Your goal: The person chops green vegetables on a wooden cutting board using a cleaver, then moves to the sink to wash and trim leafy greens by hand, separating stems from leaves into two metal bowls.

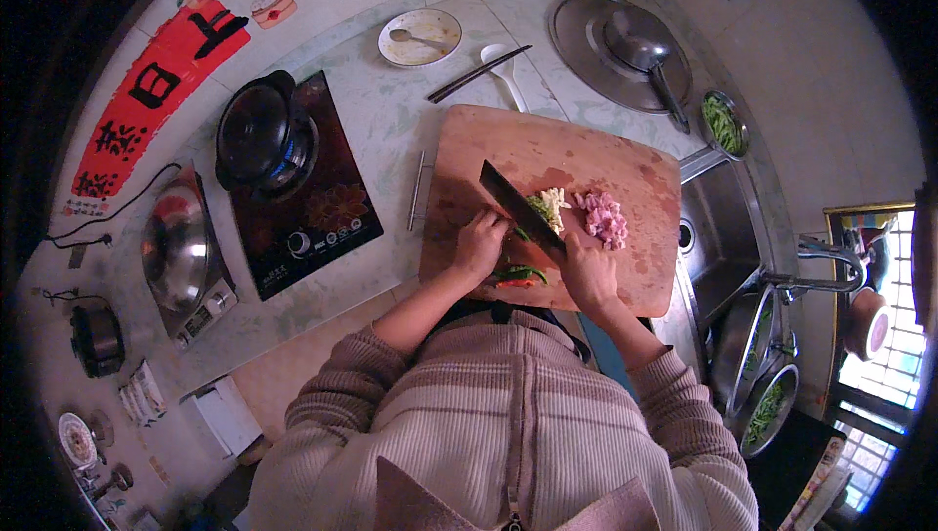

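Observation:
My right hand (588,271) grips the handle end of a dark-bladed kitchen knife (519,203) over a wooden cutting board (469,135). Beside the blade, my left hand (481,241) rests on the board, its fingers bent around what looks like a green pepper, mostly hidden. A piece of green pepper (521,233) shows between that hand and the blade. Right of the blade lie chopped pale and green bits (549,207), with a heap of diced raw meat (603,219) farther right. Green peppers (522,271) and a red one (515,283) lie near the board's close edge.
Left stands a black lidded pot (255,132) on a lit gas stove (308,216). Behind the board are chopsticks (480,74), a white spoon (506,75), a used plate (419,36) and a large metal lid (579,55). A sink (722,227) and bowls of greens (768,410) are at right.

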Motion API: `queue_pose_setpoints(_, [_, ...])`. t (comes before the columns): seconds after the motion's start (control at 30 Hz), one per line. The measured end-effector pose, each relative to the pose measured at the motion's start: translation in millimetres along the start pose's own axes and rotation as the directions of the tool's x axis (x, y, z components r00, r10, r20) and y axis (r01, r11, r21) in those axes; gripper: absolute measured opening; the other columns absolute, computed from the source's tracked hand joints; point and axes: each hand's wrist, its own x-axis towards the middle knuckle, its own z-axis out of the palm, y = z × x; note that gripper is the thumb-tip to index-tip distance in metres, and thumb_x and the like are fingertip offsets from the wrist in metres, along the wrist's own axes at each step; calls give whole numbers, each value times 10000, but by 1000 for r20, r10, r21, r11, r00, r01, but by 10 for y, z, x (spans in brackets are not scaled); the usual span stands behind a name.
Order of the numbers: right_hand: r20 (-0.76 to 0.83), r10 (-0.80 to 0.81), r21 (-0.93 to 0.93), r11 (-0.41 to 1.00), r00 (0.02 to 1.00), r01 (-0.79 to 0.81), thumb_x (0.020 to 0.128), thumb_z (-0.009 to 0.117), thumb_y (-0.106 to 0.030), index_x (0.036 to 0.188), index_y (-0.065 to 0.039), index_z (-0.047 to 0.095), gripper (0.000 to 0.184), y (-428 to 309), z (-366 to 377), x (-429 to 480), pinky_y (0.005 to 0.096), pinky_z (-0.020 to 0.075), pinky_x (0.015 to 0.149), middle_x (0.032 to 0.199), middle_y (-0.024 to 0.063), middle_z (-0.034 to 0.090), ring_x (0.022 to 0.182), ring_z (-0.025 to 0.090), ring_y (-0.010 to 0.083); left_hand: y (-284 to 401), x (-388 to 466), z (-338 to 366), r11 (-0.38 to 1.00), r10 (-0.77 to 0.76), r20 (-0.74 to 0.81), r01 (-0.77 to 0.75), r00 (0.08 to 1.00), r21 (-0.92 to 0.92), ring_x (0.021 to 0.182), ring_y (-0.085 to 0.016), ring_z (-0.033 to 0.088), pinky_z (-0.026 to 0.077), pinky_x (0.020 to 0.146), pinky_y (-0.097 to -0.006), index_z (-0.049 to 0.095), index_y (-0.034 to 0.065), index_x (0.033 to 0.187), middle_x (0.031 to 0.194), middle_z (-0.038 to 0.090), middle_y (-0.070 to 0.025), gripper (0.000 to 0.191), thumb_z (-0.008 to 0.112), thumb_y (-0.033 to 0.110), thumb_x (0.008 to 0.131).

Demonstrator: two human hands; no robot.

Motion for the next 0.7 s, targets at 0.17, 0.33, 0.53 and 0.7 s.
queue_pose_setpoints(0.17, [66,9,-53,999,998,-6,839,452,-228,906,-42,465,198,-69,-26,-1,449,478,496,621,171,600,564,609,333,-57,-37,97,999,-10,81,7,997,33,803,-280,579,502,662,-362,610,27,815,827,583,-115,153,516,52,697])
queue_pose_setpoints(0.33, [72,-20,-75,997,997,25,846,441,-217,924,-44,459,191,-45,-66,-42,435,489,499,624,169,604,574,615,328,-100,-78,180,998,46,18,-45,999,-32,803,-281,580,504,667,-358,610,21,802,852,591,-123,154,509,45,689])
queue_pose_setpoints(0.53, [117,7,-71,997,993,2,835,456,-220,915,-49,447,189,-59,89,-16,435,488,489,613,163,602,575,615,329,-92,-94,143,999,10,72,-8,997,-31,845,-282,576,498,700,-364,613,22,805,879,597,-128,166,497,59,692])
queue_pose_setpoints(0.7, [28,1,6,1000,1000,-1,818,478,-203,897,-51,449,174,-127,177,80,449,476,474,623,185,595,579,607,350,-65,-72,130,1000,-11,113,9,994,20,829,-283,574,497,694,-362,614,25,807,878,593,-130,176,495,51,679])
